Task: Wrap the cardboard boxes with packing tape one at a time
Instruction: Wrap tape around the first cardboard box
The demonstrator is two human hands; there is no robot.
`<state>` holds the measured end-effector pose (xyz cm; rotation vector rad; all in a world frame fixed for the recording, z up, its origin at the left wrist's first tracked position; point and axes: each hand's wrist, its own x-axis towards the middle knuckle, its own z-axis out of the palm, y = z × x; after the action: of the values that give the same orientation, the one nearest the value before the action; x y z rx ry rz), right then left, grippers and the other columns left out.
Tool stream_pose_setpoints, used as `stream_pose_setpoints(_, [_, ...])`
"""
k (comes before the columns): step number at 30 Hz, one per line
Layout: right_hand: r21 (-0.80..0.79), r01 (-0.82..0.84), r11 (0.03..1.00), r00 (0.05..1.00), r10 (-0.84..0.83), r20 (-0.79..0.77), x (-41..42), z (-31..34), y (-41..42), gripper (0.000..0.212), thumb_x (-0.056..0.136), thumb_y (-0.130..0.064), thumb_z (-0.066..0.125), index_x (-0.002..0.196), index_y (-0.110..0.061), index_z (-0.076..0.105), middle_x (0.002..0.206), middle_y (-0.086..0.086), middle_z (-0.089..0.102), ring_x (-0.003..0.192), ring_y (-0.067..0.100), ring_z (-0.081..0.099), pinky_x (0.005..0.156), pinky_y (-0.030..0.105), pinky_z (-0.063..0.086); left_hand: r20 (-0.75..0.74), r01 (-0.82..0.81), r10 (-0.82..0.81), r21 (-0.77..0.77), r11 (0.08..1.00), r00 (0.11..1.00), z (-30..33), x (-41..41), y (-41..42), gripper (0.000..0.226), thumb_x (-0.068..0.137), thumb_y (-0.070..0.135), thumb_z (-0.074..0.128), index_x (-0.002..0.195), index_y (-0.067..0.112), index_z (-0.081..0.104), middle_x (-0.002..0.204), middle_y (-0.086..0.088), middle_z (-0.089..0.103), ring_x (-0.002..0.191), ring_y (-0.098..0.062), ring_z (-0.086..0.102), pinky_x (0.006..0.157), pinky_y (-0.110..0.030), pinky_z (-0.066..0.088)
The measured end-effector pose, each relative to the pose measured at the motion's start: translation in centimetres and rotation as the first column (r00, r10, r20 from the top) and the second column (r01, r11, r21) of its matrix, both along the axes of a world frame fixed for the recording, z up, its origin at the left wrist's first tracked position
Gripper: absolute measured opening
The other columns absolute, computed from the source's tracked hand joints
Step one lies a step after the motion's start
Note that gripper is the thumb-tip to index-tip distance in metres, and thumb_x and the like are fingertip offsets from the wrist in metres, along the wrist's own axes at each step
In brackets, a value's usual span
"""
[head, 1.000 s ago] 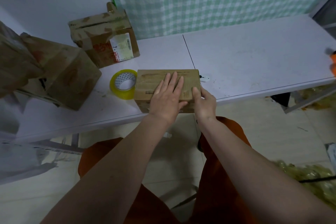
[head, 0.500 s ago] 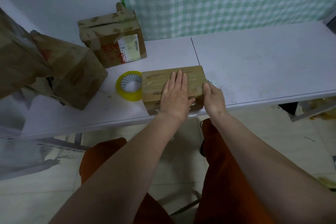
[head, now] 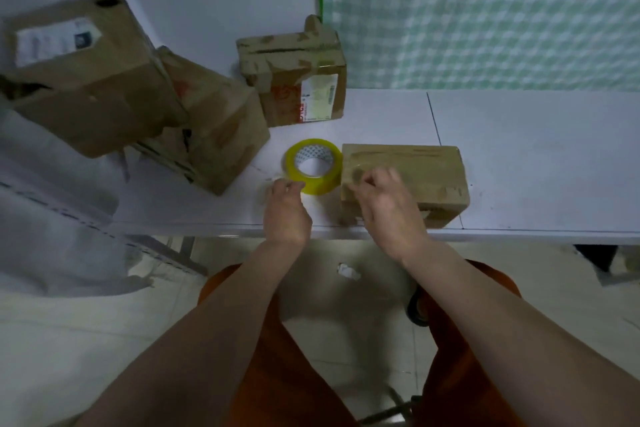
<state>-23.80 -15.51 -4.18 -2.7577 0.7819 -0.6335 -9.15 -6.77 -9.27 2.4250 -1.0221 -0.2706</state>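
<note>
A small flat cardboard box (head: 426,166) with glossy tape across its top lies near the white table's front edge. Just left of it, touching, lies a yellow roll of packing tape (head: 323,180). My left hand (head: 287,210) has its curled fingertips on the roll's near left rim. Over the box's left end hovers my right hand (head: 384,201), fingers curled and thumb near the forefinger. Motion blur hides whether it pinches anything.
Three larger worn cardboard boxes stand on the table (head: 536,156): one with a label at the back (head: 294,76), one tilted (head: 214,128) and one high at the left (head: 86,80). A green checked cloth (head: 485,10) hangs behind. A paper scrap (head: 348,270) lies on the floor.
My left hand has left the small box's top and gone left to the tape roll. My right hand has shifted from the box's right end to its left end. The view has swung left.
</note>
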Motion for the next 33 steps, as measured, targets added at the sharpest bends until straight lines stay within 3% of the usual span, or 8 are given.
stream_pose_setpoints(4, [-0.001, -0.041, 0.999, 0.999, 0.041, 0.026, 0.6, -0.9, -0.3, 0.031, 0.089, -0.020, 0.045, 0.096, -0.005, 0.072, 0.090, 0.009, 0.055, 0.082, 0.026, 0.047, 0.064, 0.036, 0.048, -0.053, 0.182, -0.175, 0.178, 0.967, 0.983, 0.0, 2.0, -2.3, 0.063, 0.088, -0.008, 0.048, 0.145, 0.019, 0.039, 0.156, 0.002, 0.027, 0.136, -0.021, 0.039, 0.106, -0.034, 0.036])
stream_pose_setpoints(11, [-0.033, -0.071, 0.997, 0.997, 0.072, 0.017, 0.2, -1.3, -0.8, 0.033, 0.077, 0.006, 0.069, 0.108, -0.004, 0.070, 0.094, 0.011, 0.056, 0.084, 0.028, 0.051, 0.070, 0.035, 0.049, 0.226, 0.215, -0.333, 0.426, 0.879, 0.915, 0.9, 3.0, -5.0, 0.042, 0.094, 0.003, 0.047, 0.133, 0.017, 0.054, 0.127, -0.010, 0.058, 0.111, -0.031, 0.061, 0.085, -0.038, 0.050])
stream_pose_setpoints(16, [0.032, -0.083, 0.996, 0.994, 0.081, 0.070, 0.1, -1.4, -0.9, 0.034, 0.080, 0.010, 0.061, 0.111, -0.002, 0.069, 0.096, 0.011, 0.055, 0.087, 0.027, 0.048, 0.074, 0.037, 0.049, -0.168, 0.037, -0.022, 0.085, 0.996, 0.986, 1.6, 5.1, -4.0, 0.029, 0.083, 0.028, 0.072, 0.111, 0.020, 0.071, 0.116, -0.011, 0.068, 0.108, -0.029, 0.063, 0.090, -0.035, 0.050])
stream_pose_setpoints(18, [0.071, -0.088, 0.994, 0.994, 0.083, 0.076, 0.3, -1.1, -0.8, 0.032, 0.080, 0.011, 0.059, 0.108, -0.001, 0.070, 0.094, 0.012, 0.056, 0.086, 0.028, 0.049, 0.074, 0.038, 0.050, -0.407, -0.111, 0.046, -0.137, 0.984, 0.912, 3.4, 5.7, -3.2, 0.016, 0.075, 0.030, 0.078, 0.086, 0.020, 0.072, 0.092, -0.013, 0.070, 0.087, -0.021, 0.068, 0.079, -0.035, 0.055])
stream_pose_setpoints(21, [0.244, -0.039, 0.969, 0.996, 0.018, 0.088, 0.9, 0.4, -0.6, 0.031, 0.086, 0.004, 0.059, 0.116, -0.004, 0.066, 0.101, 0.011, 0.055, 0.092, 0.025, 0.052, 0.084, 0.043, 0.051, -0.660, -0.278, 0.017, -0.294, 0.915, 0.751, 7.6, 5.8, -1.7, 0.014, 0.085, 0.016, 0.072, 0.096, 0.009, 0.070, 0.068, 0.000, 0.060, 0.056, -0.003, 0.059, 0.048, -0.014, 0.047])
stream_pose_setpoints(24, [0.498, 0.048, 0.866, 0.980, -0.138, 0.145, 1.7, 3.3, -0.5, 0.049, 0.090, -0.009, 0.061, 0.137, -0.015, 0.048, 0.127, 0.007, 0.044, 0.112, 0.015, 0.049, 0.104, 0.028, 0.041, -0.706, -0.242, -0.085, -0.349, 0.905, 0.703, 11.5, 6.1, 0.0, 0.020, 0.080, 0.031, 0.077, 0.084, 0.012, 0.076, 0.053, 0.011, 0.055, 0.044, 0.000, 0.049, 0.049, -0.014, 0.039])
stream_pose_setpoints(28, [0.564, -0.039, 0.825, 0.943, -0.157, 0.294, 2.3, 7.3, -0.1, 0.080, 0.080, -0.009, 0.073, 0.146, -0.021, 0.030, 0.142, 0.001, 0.035, 0.127, 0.010, 0.038, 0.100, 0.013, 0.033, -0.723, -0.018, -0.265, -0.358, 0.933, 0.638, 15.3, 4.4, 1.3, 0.034, 0.055, 0.046, 0.088, 0.070, 0.017, 0.077, 0.075, -0.013, 0.059, 0.073, -0.022, 0.051, 0.073, -0.034, 0.040])
stream_pose_setpoints(33, [0.548, -0.102, 0.830, 0.956, -0.069, 0.284, -0.7, 9.7, 0.5, 0.050, 0.073, 0.012, 0.059, 0.112, -0.020, 0.059, 0.108, -0.003, 0.060, 0.105, 0.017, 0.055, 0.082, 0.022, 0.046, -0.710, 0.151, -0.303, -0.270, 0.951, 0.636, 18.1, -0.5, 1.9, 0.049, 0.060, 0.039, 0.086, 0.092, 0.003, 0.075, 0.094, -0.026, 0.069, 0.083, -0.025, 0.059, 0.087, -0.040, 0.050])
